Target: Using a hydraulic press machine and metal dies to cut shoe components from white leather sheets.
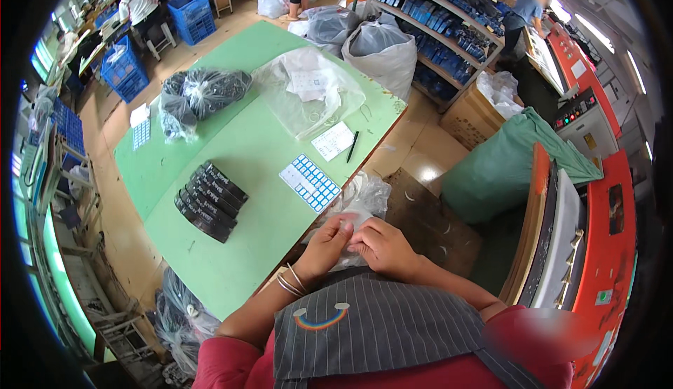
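Close together at the near right edge of the green table (231,270), my two hands grip a clear plastic bag (369,194). My left hand (327,246), with bangles at its wrist, pinches the bag between thumb and fingers. Curled fingers of my right hand (383,249) close on it just beside. Most of the bag hangs past the table edge, and its lower part is hidden behind my hands. Left of them on the table lies a row of stacked black curved pieces (210,200) with pale lettering. A sheet of blue-and-white stickers (310,183) lies nearest my hands.
Farther back on the table are a written slip (332,141), a black pen (352,147), a large clear bag (305,98) and plastic-wrapped dark bundles (203,94). To the right stand a green sack (501,168) and a red machine (603,249). Other people work in the background.
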A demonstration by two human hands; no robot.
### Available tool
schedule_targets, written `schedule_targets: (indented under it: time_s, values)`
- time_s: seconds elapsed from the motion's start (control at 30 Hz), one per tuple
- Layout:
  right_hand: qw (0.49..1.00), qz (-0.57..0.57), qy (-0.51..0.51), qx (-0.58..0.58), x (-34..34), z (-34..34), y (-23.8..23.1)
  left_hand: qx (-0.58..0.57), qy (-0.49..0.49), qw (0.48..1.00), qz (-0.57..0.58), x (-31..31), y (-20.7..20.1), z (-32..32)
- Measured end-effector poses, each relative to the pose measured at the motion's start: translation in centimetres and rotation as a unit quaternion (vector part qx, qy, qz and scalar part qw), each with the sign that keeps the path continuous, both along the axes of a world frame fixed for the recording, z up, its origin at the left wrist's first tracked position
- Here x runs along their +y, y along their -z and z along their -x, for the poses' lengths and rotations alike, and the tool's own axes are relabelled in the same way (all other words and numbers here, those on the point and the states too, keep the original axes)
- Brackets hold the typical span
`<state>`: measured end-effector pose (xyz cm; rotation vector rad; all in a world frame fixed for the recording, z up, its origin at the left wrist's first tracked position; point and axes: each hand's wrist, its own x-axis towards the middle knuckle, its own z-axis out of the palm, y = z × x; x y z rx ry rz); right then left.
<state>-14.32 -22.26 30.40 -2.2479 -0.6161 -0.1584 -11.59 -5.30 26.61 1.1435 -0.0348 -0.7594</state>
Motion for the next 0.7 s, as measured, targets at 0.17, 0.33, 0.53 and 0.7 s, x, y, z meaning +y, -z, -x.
schedule_targets:
  time_s: [0.17,0.33,0.53,0.7]
  values:
    - [0.999,0.011,-0.011,-0.031,-1.7,-2.3,-0.1,-0.274,0.062,0.955,-0.094,-0.7,1.1,-1.4]
    - [0.999,0.01,0.035,-0.003,-4.9,-5.7,2.3,-0.264,0.098,0.938,-0.202,-1.4,1.9,-3.2]
    - [0.983,0.01,0.002,0.185,-9.5,-12.3,10.3,-0.069,0.06,0.891,-0.444,-1.4,5.2,-5.9]
    - [0.943,0.068,-0.033,0.323,-10.7,-15.3,19.6,0.201,-0.356,0.874,-0.264,4.2,9.8,-9.8]
